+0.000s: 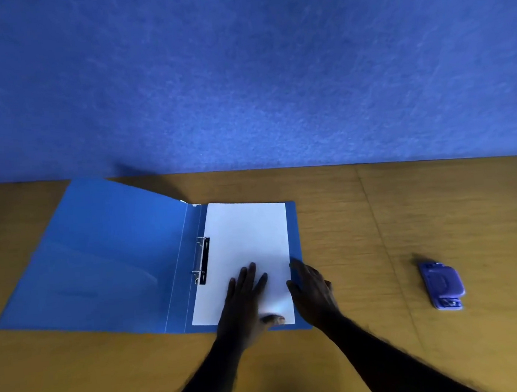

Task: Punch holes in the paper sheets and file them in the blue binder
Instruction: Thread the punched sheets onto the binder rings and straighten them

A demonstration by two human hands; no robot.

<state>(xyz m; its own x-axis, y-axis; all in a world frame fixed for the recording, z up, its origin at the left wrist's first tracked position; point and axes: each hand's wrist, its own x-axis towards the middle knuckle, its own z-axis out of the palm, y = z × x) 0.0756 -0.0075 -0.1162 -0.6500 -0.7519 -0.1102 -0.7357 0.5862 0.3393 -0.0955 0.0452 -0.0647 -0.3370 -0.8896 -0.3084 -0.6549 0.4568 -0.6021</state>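
Note:
The blue binder (pixel 100 256) lies open on the wooden table, its front cover spread out to the left. White paper sheets (pixel 248 234) rest on its right half beside the metal rings (pixel 201 260). My left hand (pixel 246 303) lies flat on the lower part of the sheets, fingers spread. My right hand (pixel 314 291) rests with spread fingers at the right edge of the sheets and binder. A purple hole punch (pixel 442 284) sits on the table well to the right, apart from both hands.
The wooden table (pixel 409 214) ends at a blue wall (pixel 240 72) behind the binder. A seam in the tabletop runs diagonally between the binder and the punch. The table's front edge is near the bottom of the view.

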